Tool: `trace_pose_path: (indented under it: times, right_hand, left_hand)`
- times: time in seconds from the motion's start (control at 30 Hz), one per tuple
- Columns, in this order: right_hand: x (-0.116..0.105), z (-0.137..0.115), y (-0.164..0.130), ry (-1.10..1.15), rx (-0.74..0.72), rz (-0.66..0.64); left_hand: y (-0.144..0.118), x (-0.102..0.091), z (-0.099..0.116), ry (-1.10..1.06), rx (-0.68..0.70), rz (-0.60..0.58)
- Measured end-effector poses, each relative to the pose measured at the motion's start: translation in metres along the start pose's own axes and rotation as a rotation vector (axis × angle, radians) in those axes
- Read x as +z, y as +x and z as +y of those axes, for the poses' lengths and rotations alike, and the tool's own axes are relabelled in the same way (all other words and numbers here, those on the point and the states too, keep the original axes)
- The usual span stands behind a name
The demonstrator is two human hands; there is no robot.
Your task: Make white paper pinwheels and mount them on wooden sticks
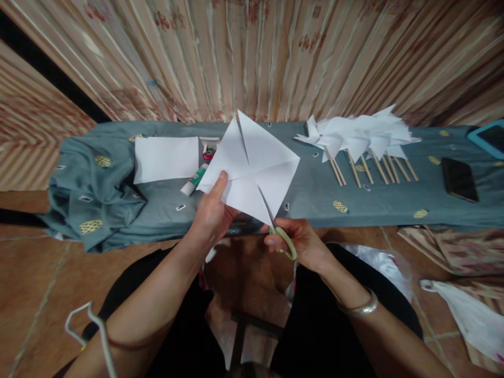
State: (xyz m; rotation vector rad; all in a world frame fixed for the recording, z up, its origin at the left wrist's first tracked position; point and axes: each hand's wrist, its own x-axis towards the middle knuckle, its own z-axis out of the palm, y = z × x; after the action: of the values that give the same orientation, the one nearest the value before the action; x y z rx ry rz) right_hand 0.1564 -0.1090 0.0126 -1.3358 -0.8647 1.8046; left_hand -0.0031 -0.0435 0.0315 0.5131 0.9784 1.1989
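Observation:
My left hand [216,210] grips a square of white paper [271,152] by its lower left side, thumb on top. The square is turned like a diamond and creased. A slit runs inward from its top corner. In my right hand [295,239] is a pair of scissors [286,242] with pale green handles, its blades on the paper near the bottom corner and pointing toward the middle. Just left of the paper lie a glue stick [195,180] and a small red box [208,149] of dark pins or tacks, partly hidden by the sheet.
A stack of white paper [167,157] lies left on the grey-green cloth [315,207]. Several paper pinwheels on wooden sticks [366,134] are piled to the right. Beyond them are a black phone [460,179] and a blue-edged device [490,137]. A pleated curtain [244,58] hangs behind.

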Motion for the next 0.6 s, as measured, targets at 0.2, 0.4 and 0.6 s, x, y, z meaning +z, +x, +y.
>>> trace_pose_path:
  times: [0.2,0.4,0.6]
  right_hand:
    - [-0.0002,-0.0004,0.0002,-0.016,-0.015,0.004]
    - [-0.0021,0.0012,0.0001,-0.081,-0.056,-0.01]
    - [-0.0053,0.0033,-0.0002,-0.166,-0.1,-0.026]
  left_hand:
    - [-0.0019,0.0023,0.0016,0.014,-0.011,0.02]
    - [-0.0007,-0.0001,-0.0018,0.046,-0.032,0.017]
    - [-0.001,0.0001,-0.0021,0.048,-0.018,0.033]
